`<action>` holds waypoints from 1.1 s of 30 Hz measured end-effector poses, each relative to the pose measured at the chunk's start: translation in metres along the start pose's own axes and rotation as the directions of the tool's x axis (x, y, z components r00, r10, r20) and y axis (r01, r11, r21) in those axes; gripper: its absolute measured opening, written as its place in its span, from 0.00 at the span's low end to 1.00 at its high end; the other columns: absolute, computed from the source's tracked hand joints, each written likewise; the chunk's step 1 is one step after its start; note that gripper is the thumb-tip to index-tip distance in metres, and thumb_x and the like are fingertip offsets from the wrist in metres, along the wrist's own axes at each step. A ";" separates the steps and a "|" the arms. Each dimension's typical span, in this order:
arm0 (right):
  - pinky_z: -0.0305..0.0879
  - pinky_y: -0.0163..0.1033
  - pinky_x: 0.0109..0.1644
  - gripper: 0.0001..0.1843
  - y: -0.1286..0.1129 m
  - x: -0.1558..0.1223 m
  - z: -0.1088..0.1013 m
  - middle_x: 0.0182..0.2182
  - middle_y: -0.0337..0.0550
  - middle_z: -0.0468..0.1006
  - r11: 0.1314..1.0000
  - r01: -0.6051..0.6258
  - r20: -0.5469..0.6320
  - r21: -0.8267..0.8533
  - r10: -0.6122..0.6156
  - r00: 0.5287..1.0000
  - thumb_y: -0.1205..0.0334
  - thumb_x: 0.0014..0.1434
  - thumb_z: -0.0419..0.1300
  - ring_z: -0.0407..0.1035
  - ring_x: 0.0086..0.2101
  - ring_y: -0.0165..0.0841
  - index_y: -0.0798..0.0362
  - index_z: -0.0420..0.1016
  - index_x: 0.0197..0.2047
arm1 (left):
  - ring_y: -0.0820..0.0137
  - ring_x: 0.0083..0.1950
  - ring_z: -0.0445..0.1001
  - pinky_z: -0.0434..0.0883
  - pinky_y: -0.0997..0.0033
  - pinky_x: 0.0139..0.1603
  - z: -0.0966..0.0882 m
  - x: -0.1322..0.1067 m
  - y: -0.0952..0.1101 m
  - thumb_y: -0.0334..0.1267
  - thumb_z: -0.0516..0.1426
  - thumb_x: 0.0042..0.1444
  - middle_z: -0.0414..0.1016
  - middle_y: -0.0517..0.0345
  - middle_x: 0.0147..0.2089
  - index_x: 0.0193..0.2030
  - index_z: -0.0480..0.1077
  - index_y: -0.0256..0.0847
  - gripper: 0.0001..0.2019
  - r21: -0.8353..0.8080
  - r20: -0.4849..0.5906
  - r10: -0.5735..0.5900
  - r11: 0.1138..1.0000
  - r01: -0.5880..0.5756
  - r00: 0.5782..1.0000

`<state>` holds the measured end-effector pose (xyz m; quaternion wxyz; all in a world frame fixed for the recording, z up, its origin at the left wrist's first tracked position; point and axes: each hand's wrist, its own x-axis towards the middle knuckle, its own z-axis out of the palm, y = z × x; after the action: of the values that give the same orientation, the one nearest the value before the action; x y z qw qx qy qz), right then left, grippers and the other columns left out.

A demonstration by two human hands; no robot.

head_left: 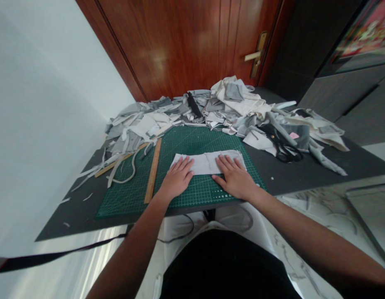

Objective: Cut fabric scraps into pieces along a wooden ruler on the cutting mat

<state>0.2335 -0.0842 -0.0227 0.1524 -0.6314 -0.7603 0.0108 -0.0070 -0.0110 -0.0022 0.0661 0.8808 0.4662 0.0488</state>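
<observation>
A light grey strip of fabric (pixel 204 163) lies flat on the green cutting mat (pixel 192 139), with a crease near its middle. My left hand (pixel 177 178) rests flat on its left end, fingers stretched out. On the right end lies my right hand (pixel 233 176), fingers spread and the thumb apart on the mat. Neither hand grips anything. Parts of both ends of the fabric are hidden under the fingers. Left of my left hand, a wooden ruler (pixel 153 170) lies lengthwise on the mat.
Fabric scraps (pixel 236 97) are heaped along the back of the dark table (pixel 83 207). Black-handled scissors (pixel 287 149) lie at the right. Another wooden ruler (pixel 113 165) lies under thin strips at the left. A wooden door (pixel 186 45) stands behind the table.
</observation>
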 end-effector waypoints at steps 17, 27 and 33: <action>0.67 0.50 0.62 0.20 0.073 -0.004 -0.039 0.52 0.56 0.82 0.995 0.074 0.010 0.071 -0.075 0.997 0.69 0.62 0.54 0.75 0.52 0.46 0.59 0.79 0.53 | 0.56 0.58 0.73 0.69 0.57 0.63 -0.025 -0.007 -0.031 0.27 0.55 0.58 0.77 0.48 0.53 0.47 0.77 0.42 0.14 -0.038 -0.194 -0.004 0.999 -0.003 0.981; 0.59 0.33 0.29 0.11 0.054 0.017 -0.072 0.24 0.34 0.71 0.208 -0.044 -0.084 0.977 0.568 0.819 0.53 0.53 0.65 0.64 0.26 0.30 0.50 0.71 0.29 | 0.64 0.38 0.78 0.74 0.64 0.43 -0.041 -0.017 -0.024 0.47 0.65 0.51 0.78 0.57 0.35 0.44 0.76 0.37 0.18 -0.990 -0.090 -0.398 0.133 -0.039 0.913; 0.59 0.35 0.28 0.21 0.035 0.020 -0.065 0.23 0.36 0.72 0.031 -0.185 0.141 0.982 0.524 0.840 0.44 0.48 0.71 0.63 0.24 0.30 0.51 0.72 0.31 | 0.71 0.26 0.71 0.70 0.71 0.29 -0.040 -0.017 -0.013 0.45 0.68 0.47 0.76 0.62 0.28 0.43 0.77 0.39 0.18 -0.998 -0.026 -0.466 -0.041 -0.051 0.884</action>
<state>0.2802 -0.0692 0.0368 0.6141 -0.5391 -0.3515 0.4568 -0.0329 -0.0152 0.0350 0.5867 0.4603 0.4260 0.5123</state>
